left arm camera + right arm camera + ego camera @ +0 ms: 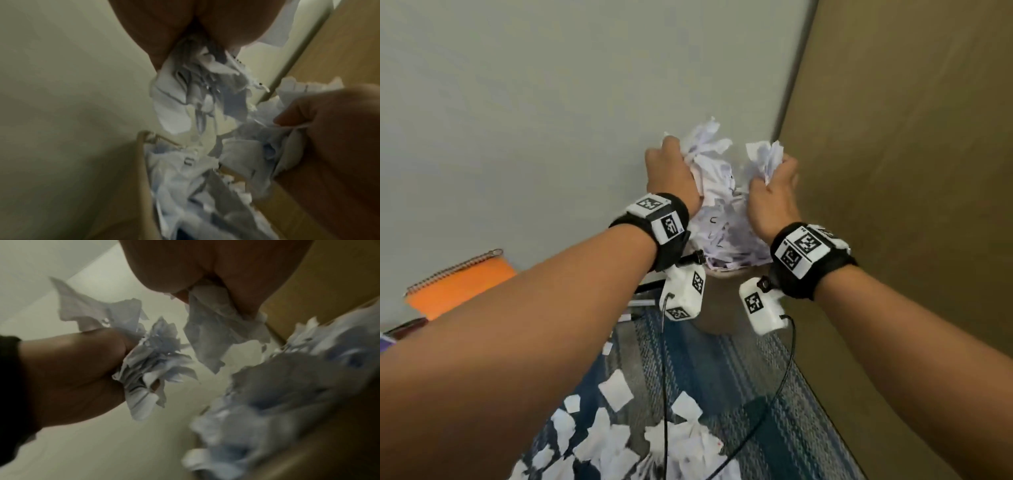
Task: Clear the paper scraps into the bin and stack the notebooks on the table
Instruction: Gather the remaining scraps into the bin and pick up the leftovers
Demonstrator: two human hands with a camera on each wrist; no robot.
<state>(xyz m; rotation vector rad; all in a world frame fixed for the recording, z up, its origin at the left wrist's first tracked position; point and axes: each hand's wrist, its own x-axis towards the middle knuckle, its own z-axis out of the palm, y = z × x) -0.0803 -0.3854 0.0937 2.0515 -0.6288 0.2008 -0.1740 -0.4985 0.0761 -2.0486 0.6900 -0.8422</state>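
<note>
In the head view my left hand (675,161) grips a crumpled bunch of white paper scraps (705,144). My right hand (775,178) grips a smaller bunch (765,156). Both are held just above a beige bin (717,308) heaped with scraps (726,236). The left wrist view shows the left hand (195,35) with scraps (197,97) hanging over the bin rim (141,162). The right wrist view shows the right hand (218,275) pinching its scraps (222,326). An orange spiral notebook (460,286) lies on the white table (534,120) at the left.
Many loose scraps (619,438) lie on the blue striped carpet (750,394) near me. A brown panel (911,154) stands close on the right of the bin. Dark red and purple items (405,327) sit at the table's far left edge. Camera cables hang from both wrists.
</note>
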